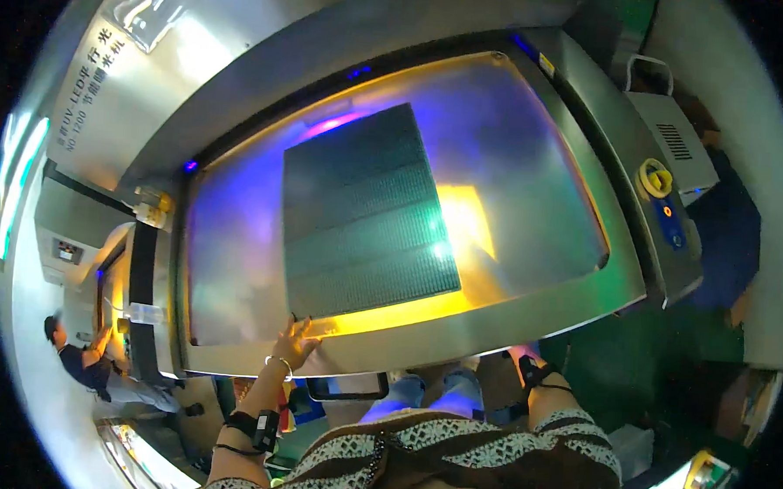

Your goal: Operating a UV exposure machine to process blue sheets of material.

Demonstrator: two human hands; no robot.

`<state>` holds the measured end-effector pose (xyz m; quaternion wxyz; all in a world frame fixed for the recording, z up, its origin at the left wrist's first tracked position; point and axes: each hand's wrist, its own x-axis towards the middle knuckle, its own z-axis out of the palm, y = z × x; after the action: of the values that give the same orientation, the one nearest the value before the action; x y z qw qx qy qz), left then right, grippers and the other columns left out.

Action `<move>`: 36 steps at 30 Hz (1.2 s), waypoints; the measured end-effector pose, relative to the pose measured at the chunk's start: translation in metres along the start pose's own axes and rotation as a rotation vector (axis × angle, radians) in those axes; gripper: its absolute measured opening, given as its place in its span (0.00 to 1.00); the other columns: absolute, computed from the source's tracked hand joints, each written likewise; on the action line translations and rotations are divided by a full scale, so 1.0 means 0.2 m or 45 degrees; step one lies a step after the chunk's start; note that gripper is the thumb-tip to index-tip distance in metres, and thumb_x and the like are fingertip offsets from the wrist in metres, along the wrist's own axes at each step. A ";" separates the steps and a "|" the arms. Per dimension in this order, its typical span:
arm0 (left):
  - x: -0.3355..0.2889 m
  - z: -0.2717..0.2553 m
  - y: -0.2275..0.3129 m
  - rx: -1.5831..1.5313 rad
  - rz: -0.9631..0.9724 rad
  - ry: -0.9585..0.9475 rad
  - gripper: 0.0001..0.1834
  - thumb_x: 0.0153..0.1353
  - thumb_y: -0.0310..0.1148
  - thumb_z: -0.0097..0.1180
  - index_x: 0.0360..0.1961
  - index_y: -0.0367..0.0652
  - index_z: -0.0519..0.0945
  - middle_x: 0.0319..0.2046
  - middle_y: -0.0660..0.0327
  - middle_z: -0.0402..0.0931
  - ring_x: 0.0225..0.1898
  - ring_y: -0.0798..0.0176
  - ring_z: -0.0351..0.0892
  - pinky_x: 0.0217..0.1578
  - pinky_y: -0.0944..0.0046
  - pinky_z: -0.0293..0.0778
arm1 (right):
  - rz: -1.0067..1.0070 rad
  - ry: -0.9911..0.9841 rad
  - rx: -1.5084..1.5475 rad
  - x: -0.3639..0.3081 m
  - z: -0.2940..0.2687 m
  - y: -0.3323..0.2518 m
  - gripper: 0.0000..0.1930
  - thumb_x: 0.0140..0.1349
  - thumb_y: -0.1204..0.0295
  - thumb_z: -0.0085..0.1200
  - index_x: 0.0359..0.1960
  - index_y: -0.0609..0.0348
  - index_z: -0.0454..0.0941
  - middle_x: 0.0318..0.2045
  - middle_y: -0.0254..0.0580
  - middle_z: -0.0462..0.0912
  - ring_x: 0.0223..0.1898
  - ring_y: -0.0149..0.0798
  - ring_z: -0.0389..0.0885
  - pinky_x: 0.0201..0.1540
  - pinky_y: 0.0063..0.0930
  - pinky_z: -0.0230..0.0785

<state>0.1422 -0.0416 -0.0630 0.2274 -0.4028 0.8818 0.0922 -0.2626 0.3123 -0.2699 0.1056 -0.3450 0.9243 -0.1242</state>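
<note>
Dark-green sheet looks light, stiff, maybe slick, so grab opposite edges; left hand is spread by its near-left corner, seemingly gripping nothing, right hand can't tell.

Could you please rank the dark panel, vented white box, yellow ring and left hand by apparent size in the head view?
Dark panel
Vented white box
Left hand and yellow ring, too similar to rank

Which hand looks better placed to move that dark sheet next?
Probably the left hand: it is right by the near-left corner of the dark sheet. The right hand is down by the front edge of the metal table, farther from the sheet.
</note>
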 end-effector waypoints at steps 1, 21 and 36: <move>-0.01 -0.01 0.00 0.012 0.010 -0.095 0.35 0.54 0.63 0.41 0.60 0.59 0.60 0.64 0.53 0.44 0.62 0.45 0.50 0.58 0.43 0.49 | 0.003 -0.022 0.000 -0.01 0.00 0.02 0.27 0.42 0.63 0.59 0.45 0.62 0.70 0.44 0.52 0.75 0.44 0.49 0.75 0.44 0.45 0.67; -0.01 -0.01 0.03 -0.202 -0.145 -0.019 0.40 0.52 0.67 0.37 0.63 0.63 0.51 0.64 0.48 0.39 0.64 0.48 0.44 0.57 0.37 0.45 | -0.125 0.072 -0.213 -0.23 0.34 -0.32 0.27 0.41 0.69 0.58 0.46 0.66 0.69 0.42 0.53 0.75 0.41 0.47 0.76 0.42 0.45 0.67; -0.06 0.00 -0.14 -0.366 0.003 0.409 0.27 0.57 0.50 0.44 0.56 0.49 0.67 0.60 0.65 0.58 0.63 0.58 0.52 0.57 0.49 0.53 | 0.900 -0.386 1.529 -0.72 -0.38 -0.22 0.19 0.44 0.74 0.58 0.41 0.63 0.74 0.33 0.43 0.79 0.31 0.36 0.78 0.33 0.30 0.70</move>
<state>0.1701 -0.0519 -0.0558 0.0240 -0.4396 0.8850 0.1517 -0.1499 0.3885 -0.1694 0.4386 0.0797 0.7280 -0.5209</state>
